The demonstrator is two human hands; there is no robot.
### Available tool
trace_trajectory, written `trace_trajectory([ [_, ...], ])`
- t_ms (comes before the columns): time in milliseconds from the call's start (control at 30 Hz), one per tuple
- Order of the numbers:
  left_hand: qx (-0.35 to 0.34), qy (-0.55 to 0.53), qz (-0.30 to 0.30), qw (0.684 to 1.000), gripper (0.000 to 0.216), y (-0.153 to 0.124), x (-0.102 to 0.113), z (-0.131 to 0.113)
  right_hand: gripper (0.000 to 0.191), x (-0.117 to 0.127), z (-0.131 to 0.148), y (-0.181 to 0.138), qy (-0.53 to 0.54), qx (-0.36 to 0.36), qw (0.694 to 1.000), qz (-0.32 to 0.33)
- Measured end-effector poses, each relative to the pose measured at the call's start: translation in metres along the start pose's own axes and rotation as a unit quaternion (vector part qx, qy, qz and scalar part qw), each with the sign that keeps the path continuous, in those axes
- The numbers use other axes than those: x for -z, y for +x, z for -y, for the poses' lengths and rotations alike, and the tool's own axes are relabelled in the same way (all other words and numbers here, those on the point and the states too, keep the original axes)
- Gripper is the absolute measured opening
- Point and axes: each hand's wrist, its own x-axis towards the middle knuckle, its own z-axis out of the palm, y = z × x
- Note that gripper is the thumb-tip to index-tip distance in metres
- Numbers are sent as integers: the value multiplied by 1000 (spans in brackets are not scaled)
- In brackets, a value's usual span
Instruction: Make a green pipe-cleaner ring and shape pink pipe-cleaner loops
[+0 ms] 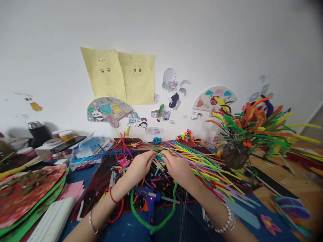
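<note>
My left hand (145, 161) and my right hand (176, 164) meet above the middle of the table, fingertips pinched close together. Between them shows a bit of green pipe cleaner (158, 154), mostly hidden by the fingers. Below the hands a thick, fuzzy green pipe cleaner (151, 229) curves in a wide U; I cannot tell if it joins the piece in my fingers. Inside this curve lies a blue hot glue gun (151, 198) with a red light lit. Scissors (112, 179) lie beside my left forearm, and a pink pipe-cleaner flower (124, 164) sits just behind them.
Many coloured pipe cleaners (207, 163) fan out behind and right of my right hand. Farther right stand a pot (234, 154) of fuzzy stems and a dark phone-like slab (272, 183). Painted green card (54, 196) and a white case (51, 220) lie left.
</note>
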Motion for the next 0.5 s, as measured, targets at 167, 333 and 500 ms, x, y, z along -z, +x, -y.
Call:
trace_trajectory([
  [167,-4,21,-5,1000,20,-3,-10,2,21,-4,6,-3,-2,-37,999,23],
  [333,15,2,-27,1000,7,1,-4,4,22,0,-5,-1,96,-97,991,9],
  [500,51,-57,-90,993,8,5,5,4,31,6,-12,4,322,-104,939,58],
])
